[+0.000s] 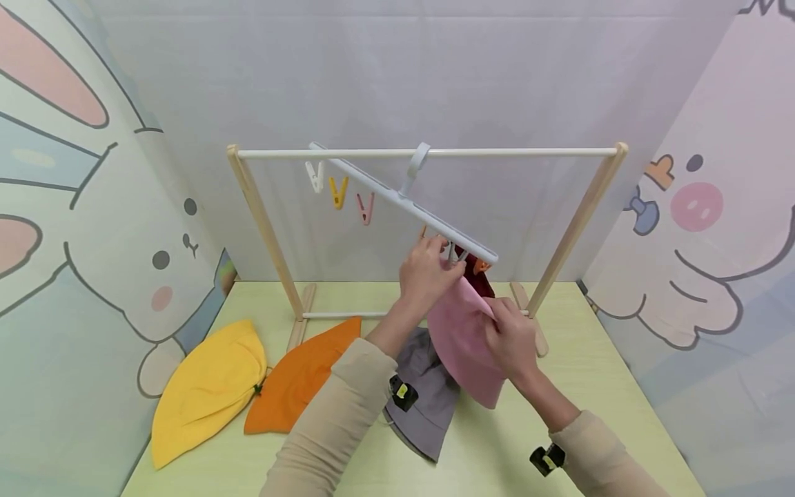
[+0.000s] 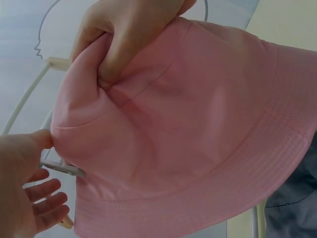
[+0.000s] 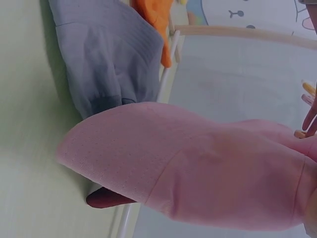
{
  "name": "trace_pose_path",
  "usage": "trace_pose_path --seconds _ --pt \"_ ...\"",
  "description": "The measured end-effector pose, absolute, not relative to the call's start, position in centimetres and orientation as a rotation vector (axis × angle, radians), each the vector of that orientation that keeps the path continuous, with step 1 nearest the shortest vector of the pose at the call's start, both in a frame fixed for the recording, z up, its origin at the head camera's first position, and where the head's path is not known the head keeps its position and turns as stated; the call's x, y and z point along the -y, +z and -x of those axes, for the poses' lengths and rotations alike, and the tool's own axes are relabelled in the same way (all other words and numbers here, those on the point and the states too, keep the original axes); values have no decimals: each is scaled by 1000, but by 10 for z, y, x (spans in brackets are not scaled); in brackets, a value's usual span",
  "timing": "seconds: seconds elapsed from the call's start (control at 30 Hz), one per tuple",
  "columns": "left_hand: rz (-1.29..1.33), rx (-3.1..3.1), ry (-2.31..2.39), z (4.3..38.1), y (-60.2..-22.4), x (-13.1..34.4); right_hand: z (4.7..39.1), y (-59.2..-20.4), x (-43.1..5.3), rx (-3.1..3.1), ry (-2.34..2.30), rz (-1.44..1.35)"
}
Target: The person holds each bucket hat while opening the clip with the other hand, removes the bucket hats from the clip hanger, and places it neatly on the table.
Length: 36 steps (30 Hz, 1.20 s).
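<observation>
My right hand (image 1: pixel 512 335) grips the crown of a pink bucket hat (image 1: pixel 462 338), bunching the fabric between thumb and fingers. The hat hangs tilted under the near end of a light blue clip hanger (image 1: pixel 404 200). My left hand (image 1: pixel 425 273) is beside a grey clip (image 2: pixel 62 167) at the hat's edge; its thumb touches the fabric and its other fingers are spread, loosely bent. Whether the clip bites the hat is hard to tell. Behind it a dark red hat (image 1: pixel 477 273) hangs near an orange clip (image 1: pixel 482 266), mostly hidden.
A white-barred wooden rack (image 1: pixel 574 231) carries the hanger. White (image 1: pixel 315 177), yellow (image 1: pixel 338 192) and pink clips (image 1: pixel 365 208) dangle from its far half. On the table (image 1: pixel 559 386) lie a yellow hat (image 1: pixel 208 390), an orange hat (image 1: pixel 304 379) and a grey hat (image 1: pixel 422 393).
</observation>
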<state>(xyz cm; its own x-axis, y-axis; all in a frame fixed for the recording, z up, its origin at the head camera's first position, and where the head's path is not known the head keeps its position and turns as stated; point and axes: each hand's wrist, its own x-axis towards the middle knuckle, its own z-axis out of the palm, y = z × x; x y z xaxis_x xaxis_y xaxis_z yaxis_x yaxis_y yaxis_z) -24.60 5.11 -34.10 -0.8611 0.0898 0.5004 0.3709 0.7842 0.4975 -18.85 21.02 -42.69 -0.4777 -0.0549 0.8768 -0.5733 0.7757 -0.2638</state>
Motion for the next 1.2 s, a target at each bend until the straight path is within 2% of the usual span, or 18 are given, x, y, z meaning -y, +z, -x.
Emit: trace_pose_path --seconds 0.6,1.2 --pt "229 2441 -758 246 -346 -65 182 -425 -199 1983 713 -578" --pt "283 2310 -699 252 -352 -66 180 -427 -194 2016 728 -583"
